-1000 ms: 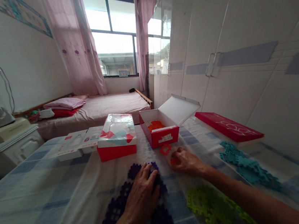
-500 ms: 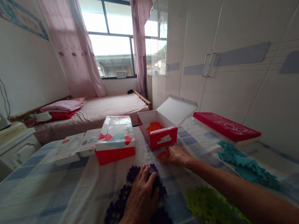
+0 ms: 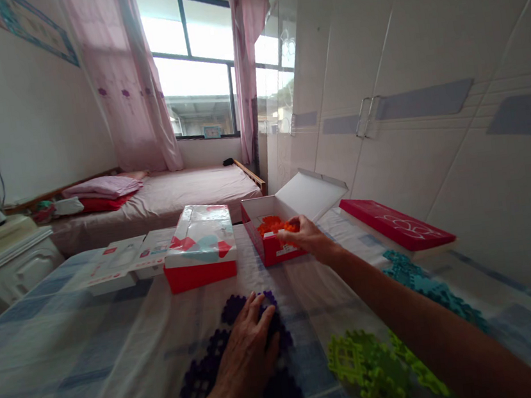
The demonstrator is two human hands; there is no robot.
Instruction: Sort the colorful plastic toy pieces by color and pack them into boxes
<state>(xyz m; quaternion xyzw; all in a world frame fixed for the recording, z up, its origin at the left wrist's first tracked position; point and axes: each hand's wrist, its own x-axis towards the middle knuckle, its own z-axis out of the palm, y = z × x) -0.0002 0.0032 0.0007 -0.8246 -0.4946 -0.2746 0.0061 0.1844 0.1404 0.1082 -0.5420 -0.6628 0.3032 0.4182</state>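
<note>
My left hand (image 3: 246,348) lies with its fingers stretched out over a pile of dark purple notched plastic building pieces (image 3: 200,376). At the front rim of an open red box (image 3: 254,234), my right hand (image 3: 310,239) pinches an orange notched building piece (image 3: 290,227). Other orange pieces (image 3: 267,224) show inside that box, and its white-lined lid (image 3: 310,193) is tilted up and back. Part of the held piece is hidden by the fingers. Beneath my right forearm lie lime-green pieces (image 3: 366,367), and teal pieces (image 3: 432,291) are beyond it on the right.
A closed red-and-white box (image 3: 202,274) stands left of the open one, with flat white boxes (image 3: 116,262) beside it. To the right is a flat crimson box (image 3: 397,221). All rest on a checked cloth (image 3: 104,348). A bed (image 3: 186,186) and a wardrobe (image 3: 401,163) stand behind.
My right hand has risen from the cloth before the open box to its front rim, carrying an orange piece. My left hand stays on the purple pieces. The view has shifted slightly.
</note>
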